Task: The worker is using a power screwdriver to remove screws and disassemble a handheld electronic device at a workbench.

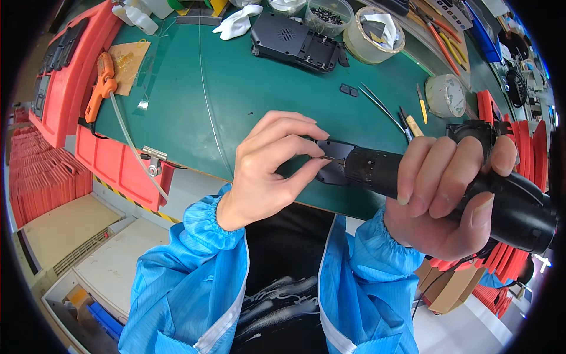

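My right hand (454,183) is wrapped around a black heat gun (377,171), a thick cylinder with small holes round its nozzle end, pointing left. Just past the nozzle, over the table's front edge, is a small dark grey plastic part (333,172), partly hidden by the nozzle and fingers. My left hand (274,165) is closed in a pinch at this part, thumb and index finger meeting on a thin brownish sliver too small to name. Behind the hands, a dark grey device housing (295,44) with a round speaker grille lies on the green mat (177,112).
An orange glue gun (103,82) lies at the left beside red trays (65,71). Tweezers (382,105), a yellow knife (421,103) and a tape roll (446,95) are at the right. At the back stand a tub of screws (328,17) and a white tub (372,44).
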Available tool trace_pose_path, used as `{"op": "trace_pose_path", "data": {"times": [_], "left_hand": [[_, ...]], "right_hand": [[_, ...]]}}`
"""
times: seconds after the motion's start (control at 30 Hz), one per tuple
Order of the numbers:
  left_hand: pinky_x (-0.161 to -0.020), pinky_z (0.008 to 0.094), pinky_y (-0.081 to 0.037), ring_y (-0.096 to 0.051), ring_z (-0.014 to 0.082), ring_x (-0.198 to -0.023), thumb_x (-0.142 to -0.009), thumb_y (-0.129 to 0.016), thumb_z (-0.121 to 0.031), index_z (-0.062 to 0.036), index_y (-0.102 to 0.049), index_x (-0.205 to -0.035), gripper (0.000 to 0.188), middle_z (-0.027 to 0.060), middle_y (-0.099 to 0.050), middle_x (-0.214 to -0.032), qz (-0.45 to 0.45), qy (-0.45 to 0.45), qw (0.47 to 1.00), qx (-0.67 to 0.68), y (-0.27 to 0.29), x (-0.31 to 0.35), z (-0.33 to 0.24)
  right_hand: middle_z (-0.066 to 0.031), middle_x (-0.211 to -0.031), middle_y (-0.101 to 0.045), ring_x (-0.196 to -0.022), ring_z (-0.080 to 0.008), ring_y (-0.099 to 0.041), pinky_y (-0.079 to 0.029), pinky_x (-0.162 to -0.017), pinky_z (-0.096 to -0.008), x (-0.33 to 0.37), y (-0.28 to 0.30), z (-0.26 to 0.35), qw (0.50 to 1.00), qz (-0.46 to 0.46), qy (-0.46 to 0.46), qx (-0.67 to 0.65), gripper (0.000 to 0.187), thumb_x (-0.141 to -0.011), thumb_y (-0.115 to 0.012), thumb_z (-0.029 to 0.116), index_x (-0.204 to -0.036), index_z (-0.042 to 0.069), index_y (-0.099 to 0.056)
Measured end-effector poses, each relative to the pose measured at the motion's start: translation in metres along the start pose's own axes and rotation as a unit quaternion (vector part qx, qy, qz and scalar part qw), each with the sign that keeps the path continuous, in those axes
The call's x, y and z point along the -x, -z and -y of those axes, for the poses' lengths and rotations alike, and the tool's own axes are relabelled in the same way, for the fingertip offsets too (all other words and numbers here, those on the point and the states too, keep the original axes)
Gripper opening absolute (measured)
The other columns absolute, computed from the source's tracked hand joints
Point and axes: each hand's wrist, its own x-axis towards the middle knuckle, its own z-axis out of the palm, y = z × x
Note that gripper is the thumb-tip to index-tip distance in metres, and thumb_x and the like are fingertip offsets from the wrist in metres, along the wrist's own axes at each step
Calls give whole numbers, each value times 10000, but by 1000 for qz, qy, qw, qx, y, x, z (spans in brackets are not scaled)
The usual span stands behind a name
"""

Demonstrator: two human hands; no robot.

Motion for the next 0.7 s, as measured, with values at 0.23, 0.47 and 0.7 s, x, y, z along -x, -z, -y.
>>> {"op": "trace_pose_path", "data": {"times": [0.23,0.47,0.7], "left_hand": [[-914,409,-542,-683,313,-1075,-678,-832,81,-11,-738,-847,215,112,-746,-1055,-4,2,1000,-3,0,1,0],[-872,403,-553,-681,307,-1051,-678,-838,67,-21,-728,-842,217,96,-742,-1048,1,-7,1000,-7,0,-1,1],[-847,403,-559,-678,304,-1037,-674,-843,60,-26,-725,-841,222,88,-739,-1039,4,-10,1000,-1,-1,-3,0]], "right_hand": [[-22,-703,-540,-560,-128,-538,-475,-565,-319,1,1,-1,1000,-6,1,7,318,-995,-618,212,-1248,99,-461],[-22,-700,-540,-546,-121,-531,-475,-546,-302,1,0,-1,1000,4,21,17,328,-994,-619,215,-1256,86,-469],[-23,-699,-537,-547,-123,-534,-485,-549,-304,2,1,1,1000,2,15,22,334,-992,-620,218,-1257,87,-465]]}}
